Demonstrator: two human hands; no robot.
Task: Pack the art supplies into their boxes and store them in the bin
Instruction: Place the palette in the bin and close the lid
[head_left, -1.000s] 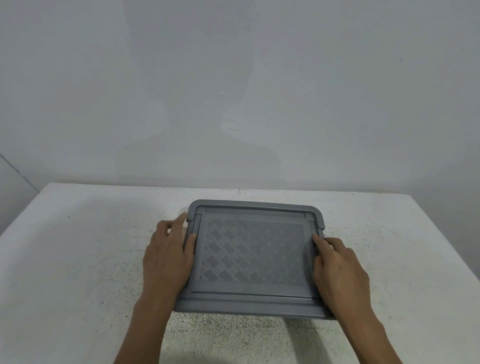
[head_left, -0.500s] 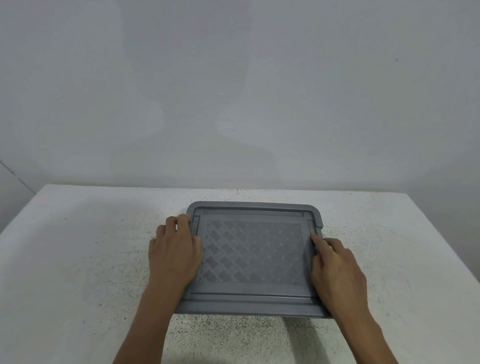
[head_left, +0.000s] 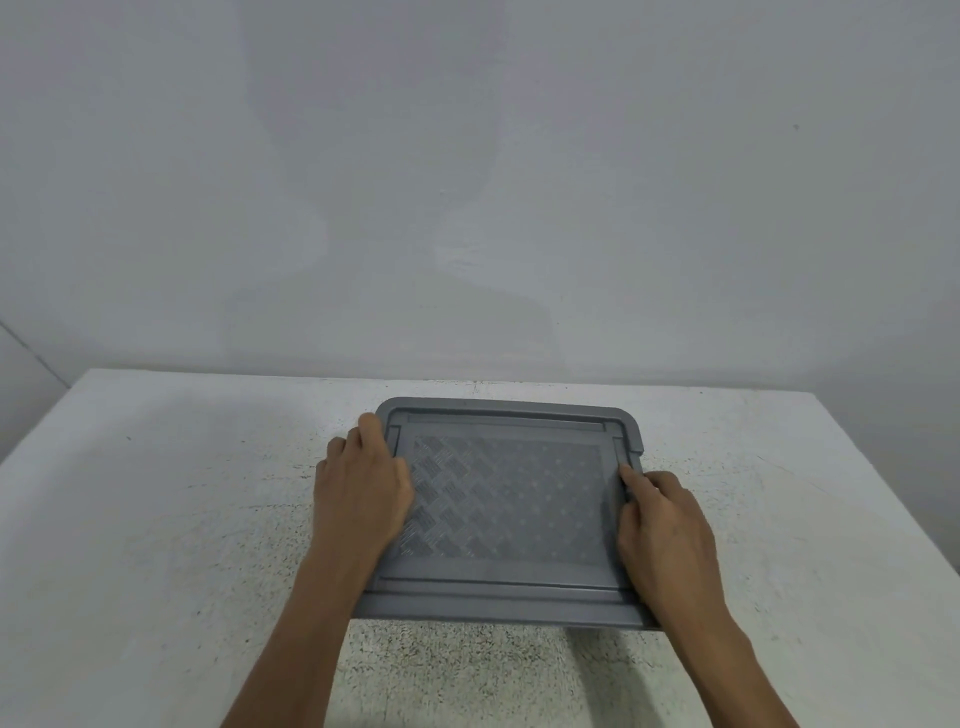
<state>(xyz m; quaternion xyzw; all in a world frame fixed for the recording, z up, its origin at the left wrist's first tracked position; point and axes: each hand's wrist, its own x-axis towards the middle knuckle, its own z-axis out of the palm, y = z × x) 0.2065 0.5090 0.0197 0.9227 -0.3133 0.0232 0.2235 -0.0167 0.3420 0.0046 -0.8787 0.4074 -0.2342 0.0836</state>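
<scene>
The grey bin (head_left: 493, 608) stands mid-table (head_left: 156, 519) with its lid (head_left: 509, 499) on. The left hand (head_left: 363, 493) grips the lid's left rim, fingers curled over the edge. The right hand (head_left: 665, 535) grips the right rim likewise, thumb on top.

I see a white desk (head_left: 156, 519), its top speckled all over with fine dark flecks. Its far edge meets a plain pale grey wall (head_left: 467, 182) that fills the upper half of my view, with faint lighter patches and a corner seam at far left.
</scene>
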